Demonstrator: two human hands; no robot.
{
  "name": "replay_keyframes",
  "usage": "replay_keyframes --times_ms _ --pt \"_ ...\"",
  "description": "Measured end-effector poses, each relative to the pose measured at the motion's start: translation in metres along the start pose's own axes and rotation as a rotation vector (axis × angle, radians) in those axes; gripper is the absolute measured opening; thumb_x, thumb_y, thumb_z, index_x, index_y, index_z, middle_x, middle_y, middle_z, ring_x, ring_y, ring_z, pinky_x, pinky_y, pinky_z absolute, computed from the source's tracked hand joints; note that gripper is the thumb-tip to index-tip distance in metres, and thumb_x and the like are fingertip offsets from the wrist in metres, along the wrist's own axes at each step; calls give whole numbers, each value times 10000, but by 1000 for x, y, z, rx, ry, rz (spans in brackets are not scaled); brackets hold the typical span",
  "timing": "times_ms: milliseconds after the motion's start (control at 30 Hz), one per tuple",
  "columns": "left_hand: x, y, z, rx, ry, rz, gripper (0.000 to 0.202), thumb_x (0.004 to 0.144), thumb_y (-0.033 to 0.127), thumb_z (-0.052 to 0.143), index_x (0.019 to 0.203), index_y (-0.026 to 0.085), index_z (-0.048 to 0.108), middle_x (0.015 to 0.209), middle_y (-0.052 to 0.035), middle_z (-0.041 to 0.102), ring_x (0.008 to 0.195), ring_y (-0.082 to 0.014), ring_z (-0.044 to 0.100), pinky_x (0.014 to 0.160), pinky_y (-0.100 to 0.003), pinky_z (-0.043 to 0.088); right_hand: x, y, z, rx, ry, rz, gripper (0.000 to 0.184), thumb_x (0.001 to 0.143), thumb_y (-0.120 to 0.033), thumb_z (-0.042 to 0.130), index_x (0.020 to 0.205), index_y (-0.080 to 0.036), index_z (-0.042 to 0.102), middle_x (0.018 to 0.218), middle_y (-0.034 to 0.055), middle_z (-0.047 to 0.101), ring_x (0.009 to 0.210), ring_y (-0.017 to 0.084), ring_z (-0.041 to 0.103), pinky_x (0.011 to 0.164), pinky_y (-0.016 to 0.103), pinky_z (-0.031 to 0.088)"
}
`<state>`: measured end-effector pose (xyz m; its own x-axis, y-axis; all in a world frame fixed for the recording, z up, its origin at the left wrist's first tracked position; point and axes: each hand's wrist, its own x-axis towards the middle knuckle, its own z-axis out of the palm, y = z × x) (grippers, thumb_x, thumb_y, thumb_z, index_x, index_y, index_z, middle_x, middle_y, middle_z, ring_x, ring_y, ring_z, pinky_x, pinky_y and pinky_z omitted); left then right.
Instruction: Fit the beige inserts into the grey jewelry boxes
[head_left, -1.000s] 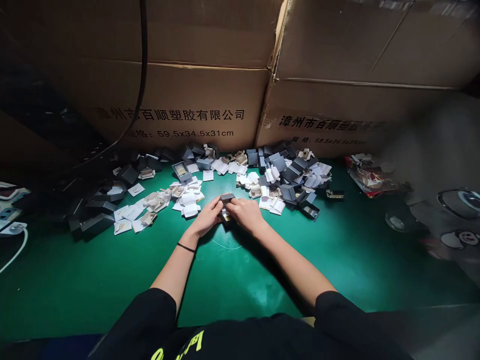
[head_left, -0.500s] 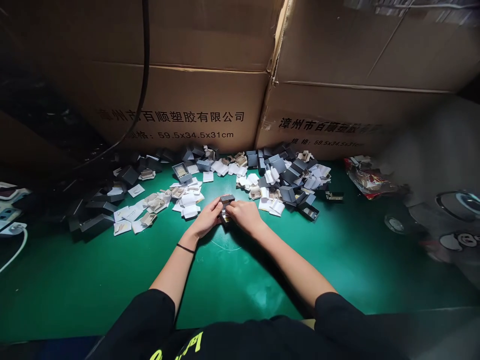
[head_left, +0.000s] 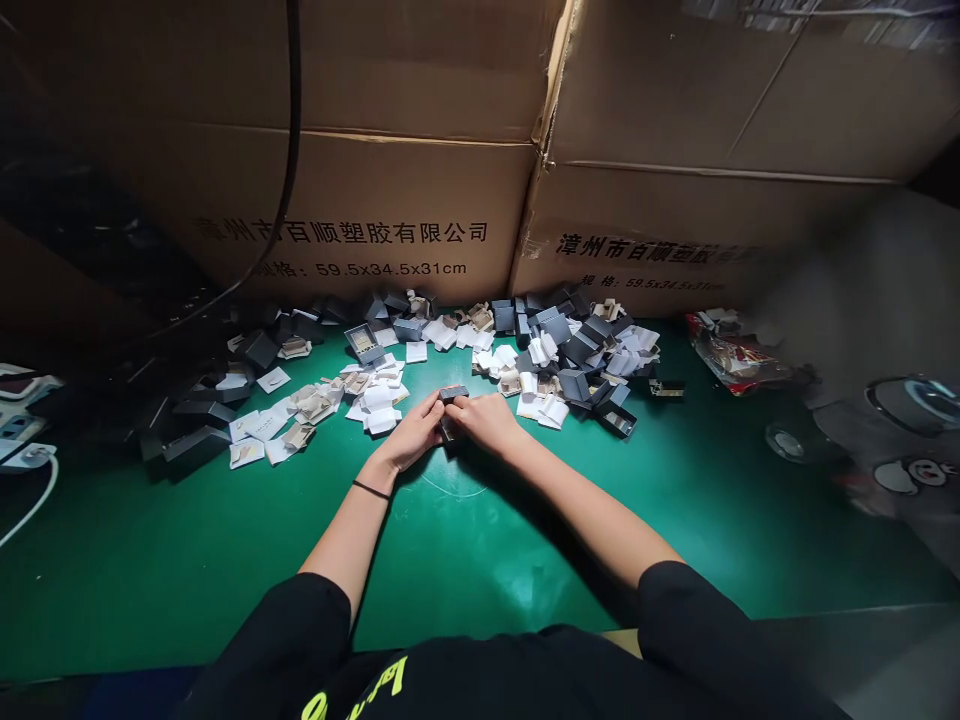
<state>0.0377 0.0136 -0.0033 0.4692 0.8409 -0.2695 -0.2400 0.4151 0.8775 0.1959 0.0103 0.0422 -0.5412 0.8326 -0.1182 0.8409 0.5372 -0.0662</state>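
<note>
Small black box: held up at the middle of the green desk, between the hands; its dark lid end points away from the person, and its inside is mostly hidden by fingers.
Left hand: its grip is closed around the left side of the small black box; a thin black band circles the wrist.
Right hand: fingers bent against the box's right side, near the lid end; I cannot tell whether its grip pinches anything.
White paper inserts: strewn beyond and to the left of the hands, near them, some folded.
Right-hand heap: dark boxes mixed with white and tan card pieces; an open box lies at its near edge.
Left-hand heap: more dark boxes, partly in shadow.
Back of desk: large cardboard cartons with Chinese printing; a black cable hangs before them.
Far right: red-edged plastic bag.
Far left: white plug and cord.
</note>
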Motion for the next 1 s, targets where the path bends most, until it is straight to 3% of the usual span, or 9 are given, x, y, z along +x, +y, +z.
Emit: replay_keyframes --times_ms 367,533,667,800,1000 --pt "1 0 1 -8 0 5 493 877 419 597 1330 244 512 1043 -69 640 798 -148 591 708 -282 510 0 -1 0 -21 25 44 301 976 -237 373 1029 -147 656 1014 123 684 824 216 664 676 293 440" --pt "-1 2 -1 -43 -3 -12 482 859 408 621 1297 234 523 1120 -81 631 868 -159 601 781 -299 508 3 -1 0 -19 27 50 292 979 -244 378 1028 -168 655 1048 113 685 804 203 665 665 286 447" --pt "-6 7 1 43 -27 19 556 764 315 730 1279 235 537 1172 -83 612 950 -174 597 791 -275 487 1 -1 -1 -25 43 53 307 987 -274 364 1030 -168 649 1047 99 682 803 204 669 646 287 441" --pt "-9 11 9 96 -2 19 601 701 203 752 1260 235 534 1115 -64 617 861 -142 603 733 -244 475 -1 -1 -1 -21 36 44 290 976 -257 386 1036 -158 652 1018 93 685 809 203 670 641 281 434" --pt "-7 10 11 104 43 13 436 757 199 657 1186 195 577 1084 -54 618 899 -162 583 727 -248 476 -1 1 -3 9 28 32 266 958 -247 426 984 -158 676 999 93 696 830 206 671 660 276 442"
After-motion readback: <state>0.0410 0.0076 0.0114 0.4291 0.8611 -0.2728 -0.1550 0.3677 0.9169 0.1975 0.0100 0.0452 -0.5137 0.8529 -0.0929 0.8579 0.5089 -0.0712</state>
